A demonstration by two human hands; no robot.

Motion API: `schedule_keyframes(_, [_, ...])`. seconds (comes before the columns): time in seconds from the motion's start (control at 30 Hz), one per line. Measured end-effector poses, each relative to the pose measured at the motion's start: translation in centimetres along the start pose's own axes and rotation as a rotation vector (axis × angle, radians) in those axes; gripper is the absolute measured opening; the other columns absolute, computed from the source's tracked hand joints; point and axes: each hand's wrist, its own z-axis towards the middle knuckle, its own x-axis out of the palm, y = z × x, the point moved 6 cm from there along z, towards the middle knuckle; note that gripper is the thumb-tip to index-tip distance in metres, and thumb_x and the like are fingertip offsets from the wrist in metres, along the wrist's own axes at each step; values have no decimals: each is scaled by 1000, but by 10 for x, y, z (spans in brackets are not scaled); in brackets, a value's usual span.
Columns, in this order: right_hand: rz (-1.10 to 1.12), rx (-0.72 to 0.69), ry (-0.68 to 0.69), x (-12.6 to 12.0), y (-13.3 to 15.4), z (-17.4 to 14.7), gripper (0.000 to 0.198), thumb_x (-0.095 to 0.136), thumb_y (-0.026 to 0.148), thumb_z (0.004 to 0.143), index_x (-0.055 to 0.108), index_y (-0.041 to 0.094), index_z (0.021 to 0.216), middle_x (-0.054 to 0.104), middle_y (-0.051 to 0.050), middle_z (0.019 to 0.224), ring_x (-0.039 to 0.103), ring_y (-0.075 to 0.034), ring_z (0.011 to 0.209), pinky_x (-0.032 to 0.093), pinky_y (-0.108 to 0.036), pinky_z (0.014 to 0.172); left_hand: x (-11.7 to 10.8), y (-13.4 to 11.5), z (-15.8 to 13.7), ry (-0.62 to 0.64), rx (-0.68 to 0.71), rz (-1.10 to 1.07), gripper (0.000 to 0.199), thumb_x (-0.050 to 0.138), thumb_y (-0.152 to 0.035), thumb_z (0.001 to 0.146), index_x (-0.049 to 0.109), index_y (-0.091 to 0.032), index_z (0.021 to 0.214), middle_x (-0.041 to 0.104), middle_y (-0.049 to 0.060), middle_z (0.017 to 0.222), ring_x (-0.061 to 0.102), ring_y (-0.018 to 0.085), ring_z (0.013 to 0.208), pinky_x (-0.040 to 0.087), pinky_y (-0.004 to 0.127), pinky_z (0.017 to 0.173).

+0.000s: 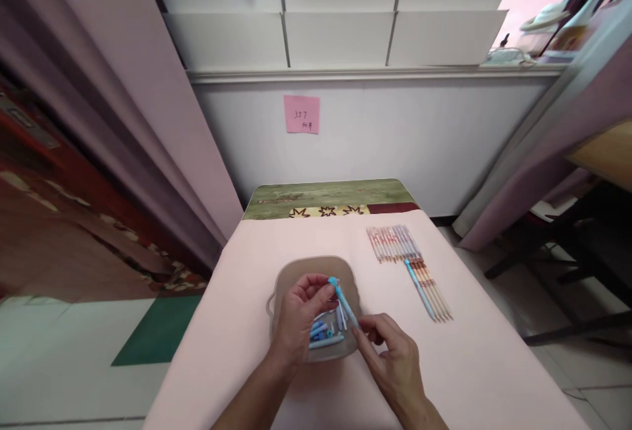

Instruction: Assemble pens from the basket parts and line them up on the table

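Above a grey-brown plastic basket (316, 265), a light blue pen (346, 305) with a bright blue top is held by both hands. My left hand (301, 315) pinches its top end between thumb and fingers. My right hand (390, 354) grips the lower end near the basket's right rim. Inside the basket lie several blue and white pen parts (326, 340), partly covered by my left hand. To the right, a similar blue pen (421, 292) lies beside a row of cream and brown pens (437, 293).
Farther back on the pink tabletop (237, 298) is a row of several pale pens (394, 243). The table's green patterned far edge (326, 194) meets a white wall bearing a pink note (301, 114). Curtains hang on both sides.
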Motion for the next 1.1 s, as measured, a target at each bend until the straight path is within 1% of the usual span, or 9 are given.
schedule_keyframes(0.07, [-17, 18, -49, -7, -9, -1, 19, 55, 33, 88, 66, 19, 83, 61, -1, 69, 55, -12, 59, 42, -19, 51, 0, -3, -2, 5, 2, 24, 37, 79, -33, 65, 62, -15, 94, 72, 8, 91, 68, 19, 77, 55, 31, 71])
schedule_keyframes(0.17, [-96, 86, -160, -23, -38, 1, 23, 56, 40, 87, 67, 20, 84, 63, -1, 70, 56, -12, 60, 42, -19, 52, -8, -11, -7, -5, 26, 104, 37, 75, -36, 69, 63, -15, 96, 72, 9, 97, 67, 18, 79, 55, 31, 73])
schedule_keyframes(0.23, [-199, 156, -233, -38, -64, 4, 26, 56, 44, 85, 68, 20, 85, 65, -1, 74, 58, -12, 61, 44, -21, 58, -21, -16, -10, -32, 48, 155, 35, 74, -37, 70, 63, -15, 96, 72, 8, 94, 66, 17, 76, 55, 30, 71])
schedule_keyframes(0.3, [-320, 246, -273, -51, -91, 5, 29, 55, 46, 84, 68, 21, 87, 67, -1, 77, 60, -14, 64, 43, -22, 58, -38, -18, -14, -90, 62, 186, 36, 74, -38, 70, 63, -14, 95, 72, 8, 92, 65, 17, 73, 55, 29, 69])
schedule_keyframes(0.37, [-416, 350, -245, -59, -117, 7, 29, 54, 46, 84, 69, 22, 89, 68, -1, 81, 62, -14, 67, 42, -22, 58, -57, -18, -17, -147, 72, 203, 38, 75, -39, 69, 63, -14, 97, 72, 8, 91, 65, 17, 72, 54, 30, 68])
schedule_keyframes(0.5, [-571, 535, -84, -63, -150, 11, 28, 47, 43, 87, 68, 25, 92, 70, 0, 92, 64, -16, 77, 38, -23, 57, -89, -14, -22, -235, 72, 202, 44, 77, -40, 66, 63, -14, 98, 73, 8, 90, 66, 18, 70, 55, 30, 69])
schedule_keyframes(0.6, [-652, 600, 24, -60, -158, 16, 28, 43, 41, 89, 67, 26, 93, 69, -1, 98, 64, -18, 83, 37, -25, 58, -102, -11, -24, -273, 53, 201, 47, 79, -41, 63, 63, -14, 98, 73, 9, 90, 65, 18, 68, 55, 31, 67])
schedule_keyframes(0.7, [-706, 640, 74, -57, -160, 19, 28, 43, 42, 89, 67, 27, 93, 68, -2, 101, 64, -19, 81, 37, -25, 58, -105, -8, -25, -278, 37, 197, 48, 79, -42, 61, 64, -14, 97, 73, 9, 90, 65, 19, 68, 55, 31, 66])
schedule_keyframes(1.1, [-789, 619, 109, -51, -161, 24, 30, 42, 42, 91, 67, 25, 93, 68, -4, 97, 64, -19, 79, 38, -27, 57, -101, 0, -23, -248, 8, 213, 46, 79, -42, 61, 65, -14, 95, 73, 9, 87, 64, 18, 67, 55, 31, 66])
